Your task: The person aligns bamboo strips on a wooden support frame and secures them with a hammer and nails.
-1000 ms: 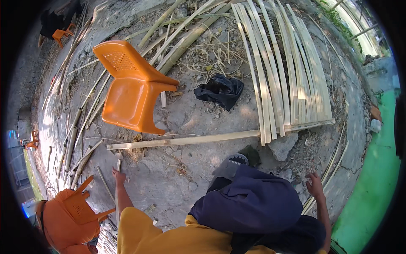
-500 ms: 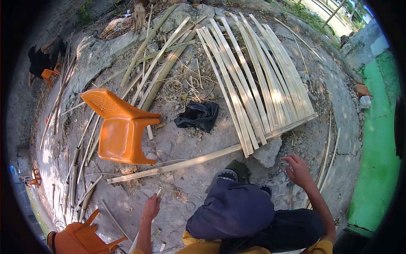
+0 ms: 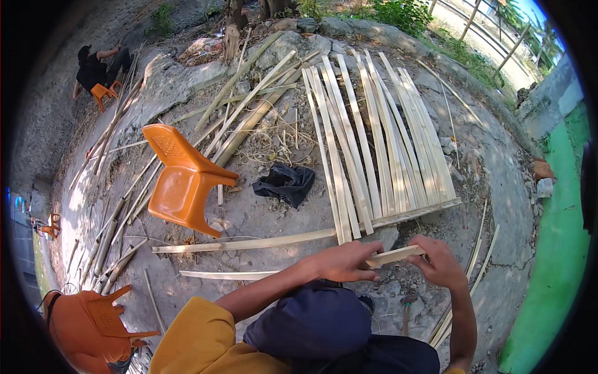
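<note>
From my remote post I watch a pale strip (image 3: 397,256) span the gap between two bare hands, its long axis running side to side across the body and rising slightly toward the right. Neither hand is nearer: the right hand (image 3: 439,262) has the strip's right end, its fingers bent over the top and thumb beneath; the left hand (image 3: 352,262) grips a little inward, nearly closed around it, palm side partly hidden from me. The strip sits just this side of the fan of slats (image 3: 380,143), lying crosswise to them and roughly in line with the long crosspiece (image 3: 261,243) under their near ends. Another pale length (image 3: 227,275) shows beyond the left forearm; whether it is the same strip, I cannot tell. The left forearm slants in from the lower left, above a navy-clad knee (image 3: 317,324), while the right one comes up steeply, bent inward at the wrist, so that the hands face each other.
</note>
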Demonstrator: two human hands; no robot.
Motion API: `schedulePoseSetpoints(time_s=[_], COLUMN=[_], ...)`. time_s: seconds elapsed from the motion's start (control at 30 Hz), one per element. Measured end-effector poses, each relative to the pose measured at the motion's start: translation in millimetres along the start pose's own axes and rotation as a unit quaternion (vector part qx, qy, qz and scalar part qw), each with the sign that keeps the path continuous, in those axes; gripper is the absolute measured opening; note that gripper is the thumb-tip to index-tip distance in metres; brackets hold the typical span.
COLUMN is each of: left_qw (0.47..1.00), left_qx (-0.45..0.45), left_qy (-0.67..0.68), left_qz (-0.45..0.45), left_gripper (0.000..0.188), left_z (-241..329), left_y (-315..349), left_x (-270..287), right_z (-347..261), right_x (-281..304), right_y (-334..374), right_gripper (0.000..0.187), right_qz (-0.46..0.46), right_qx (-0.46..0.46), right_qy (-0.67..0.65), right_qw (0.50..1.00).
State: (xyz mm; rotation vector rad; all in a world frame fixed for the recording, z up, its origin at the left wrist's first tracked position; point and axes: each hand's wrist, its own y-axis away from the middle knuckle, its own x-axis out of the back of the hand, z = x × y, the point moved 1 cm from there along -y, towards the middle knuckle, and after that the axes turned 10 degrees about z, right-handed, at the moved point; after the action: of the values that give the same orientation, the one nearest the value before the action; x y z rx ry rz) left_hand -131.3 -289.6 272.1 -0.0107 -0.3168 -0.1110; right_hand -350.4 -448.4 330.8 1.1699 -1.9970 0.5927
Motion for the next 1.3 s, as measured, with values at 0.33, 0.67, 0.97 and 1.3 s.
schedulePoseSetpoints(time_s=[0.33, 0.67, 0.97, 1.3], left_qw=[0.969, 0.844, 0.808, 0.796], left_qx=[-0.058, -0.063, 0.051, 0.184], left_qy=[-0.230, -0.530, -0.581, -0.252], left_qz=[-0.062, -0.057, -0.083, 0.519], left_gripper=[0.027, 0.009, 0.034, 0.076], left_z=[18.5, -20.5, -209.3, -340.6], left_y=[-45.0, -181.6, -195.1, -116.7], left_x=[-34.0, 28.7, 159.9, 115.2], right_z=[141.3, 199.3, 114.8, 97.0], right_x=[74.5, -92.4, -303.6, -318.6], right_y=[158.5, 139.2, -21.8, -47.4], right_gripper=[0.011, 0.020, 0.025, 0.036], right_qz=[0.194, 0.115, 0.119, 0.136], right_qx=[-0.301, -0.324, -0.327, -0.399], right_qy=[-0.254, -0.315, -0.589, -0.481], right_qw=[0.899, 0.885, 0.730, 0.769])
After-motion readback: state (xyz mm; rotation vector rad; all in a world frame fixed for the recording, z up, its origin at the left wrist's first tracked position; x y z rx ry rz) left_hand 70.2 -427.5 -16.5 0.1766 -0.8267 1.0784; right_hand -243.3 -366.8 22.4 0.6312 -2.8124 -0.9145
